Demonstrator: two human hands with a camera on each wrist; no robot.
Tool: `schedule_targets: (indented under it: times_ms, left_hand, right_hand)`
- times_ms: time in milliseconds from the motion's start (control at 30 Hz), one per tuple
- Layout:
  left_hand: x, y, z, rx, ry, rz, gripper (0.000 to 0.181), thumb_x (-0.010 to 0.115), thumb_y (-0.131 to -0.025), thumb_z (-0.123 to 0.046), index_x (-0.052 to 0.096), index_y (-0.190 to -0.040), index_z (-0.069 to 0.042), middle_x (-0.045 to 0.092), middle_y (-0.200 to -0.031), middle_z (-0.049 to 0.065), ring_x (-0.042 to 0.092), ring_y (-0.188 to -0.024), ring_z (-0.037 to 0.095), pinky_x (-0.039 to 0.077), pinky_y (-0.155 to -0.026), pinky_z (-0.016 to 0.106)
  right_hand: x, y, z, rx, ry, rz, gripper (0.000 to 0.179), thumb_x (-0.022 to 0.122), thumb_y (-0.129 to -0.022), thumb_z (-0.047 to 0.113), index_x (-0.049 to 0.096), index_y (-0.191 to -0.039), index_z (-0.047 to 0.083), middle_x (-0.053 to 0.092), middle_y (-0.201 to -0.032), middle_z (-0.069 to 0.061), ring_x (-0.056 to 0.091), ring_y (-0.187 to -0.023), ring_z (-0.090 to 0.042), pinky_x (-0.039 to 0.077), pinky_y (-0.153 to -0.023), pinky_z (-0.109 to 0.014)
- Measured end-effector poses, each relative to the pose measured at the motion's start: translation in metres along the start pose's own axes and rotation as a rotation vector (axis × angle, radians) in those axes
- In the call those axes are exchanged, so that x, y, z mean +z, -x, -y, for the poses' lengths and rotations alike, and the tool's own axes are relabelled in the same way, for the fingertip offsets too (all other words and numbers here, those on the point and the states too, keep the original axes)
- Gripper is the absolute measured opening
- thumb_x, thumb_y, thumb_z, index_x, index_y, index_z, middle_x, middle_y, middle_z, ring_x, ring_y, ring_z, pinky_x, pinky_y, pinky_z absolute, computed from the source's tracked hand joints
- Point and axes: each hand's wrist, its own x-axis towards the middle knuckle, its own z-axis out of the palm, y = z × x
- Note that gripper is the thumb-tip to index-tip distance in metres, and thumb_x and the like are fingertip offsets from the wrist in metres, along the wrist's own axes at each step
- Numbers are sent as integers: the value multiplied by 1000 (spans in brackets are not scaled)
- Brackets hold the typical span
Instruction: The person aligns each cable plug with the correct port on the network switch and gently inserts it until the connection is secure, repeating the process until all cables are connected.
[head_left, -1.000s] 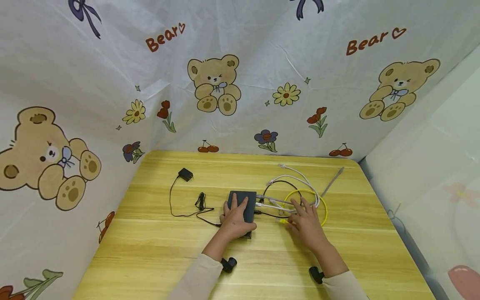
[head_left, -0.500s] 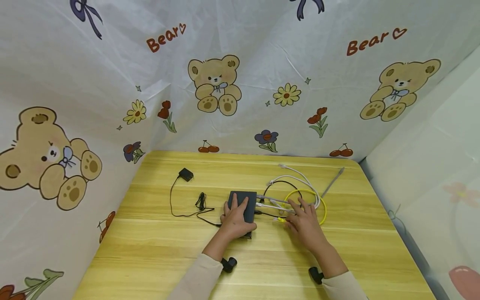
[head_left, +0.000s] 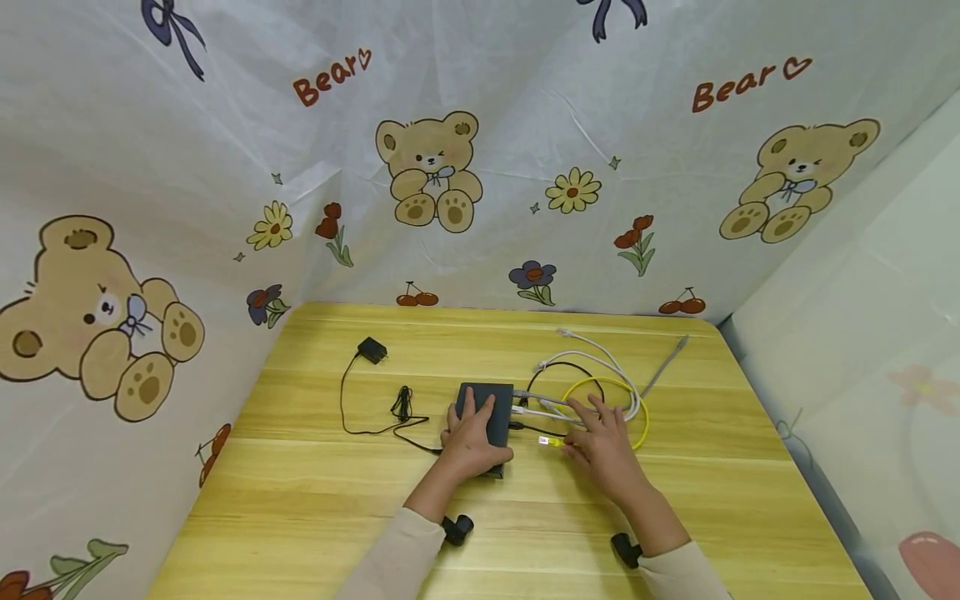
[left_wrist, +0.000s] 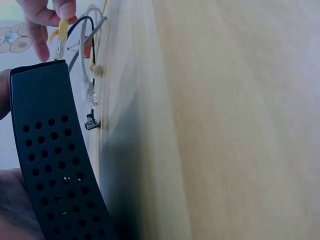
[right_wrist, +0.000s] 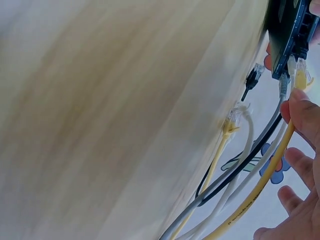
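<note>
A dark network switch [head_left: 500, 427] lies on the wooden table with several cables running out of its right side. My left hand [head_left: 471, 440] holds it from above, fingers spread over the top and thumb at the right edge. In the left wrist view its perforated side faces the camera. My right hand [head_left: 602, 443] pinches a yellow Ethernet cable [right_wrist: 265, 182] between thumb and forefinger, just behind the clear plug [right_wrist: 301, 67]. That plug points at the row of ports, close in front of them in the right wrist view. The other right fingers are spread apart.
Grey, white [head_left: 600, 358] and black cables lie in loops beyond my right hand, some with loose plugs. A black power adapter [head_left: 371, 349] with a bundled cord [head_left: 402, 403] lies left of the switch. A printed curtain [head_left: 480, 250] hangs behind the table [head_left: 322, 517].
My right hand has moved left toward the switch, bringing the yellow plug further out from the fingers' side and nearer the ports. My left hand and the switch have stayed in place.
</note>
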Motion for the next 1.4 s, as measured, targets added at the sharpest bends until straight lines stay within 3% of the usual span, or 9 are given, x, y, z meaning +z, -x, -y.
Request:
schedule_targets:
  times_ms: [467, 1000, 1400]
  left_hand:
    - [-1, -1, -1, -2, -6, 10, 98, 80, -74, -36, 30, -158, -28, -5, -168, 9, -7, -148, 51, 11, -105, 79]
    - [1, 0, 0, 7, -19, -24, 97, 81, -74, -37, 33, -158, -24, 0, -168, 12, -3, -148, 52, 16, -103, 78]
    - [0, 2, -1, 4, -12, -14, 98, 81, -74, -38, 33, -158, -25, -1, -168, 10, -4, -148, 52, 16, -104, 77]
  right_hand:
    - [0, -9, 10, -28, 17, 2, 9, 86, -77, 24, 78, -79, 21, 54, -146, -11, 35, -141, -45, 23, -100, -81]
    - [7, -21, 24, -66, 36, 29, 7, 85, -78, 28, 79, -80, 24, 52, -148, -9, 39, -138, -46, 22, -102, -80]
    - [11, -25, 34, -59, 19, 55, 5, 83, -80, 28, 79, -82, 25, 49, -151, -8, 33, -144, -43, 20, -104, -79]
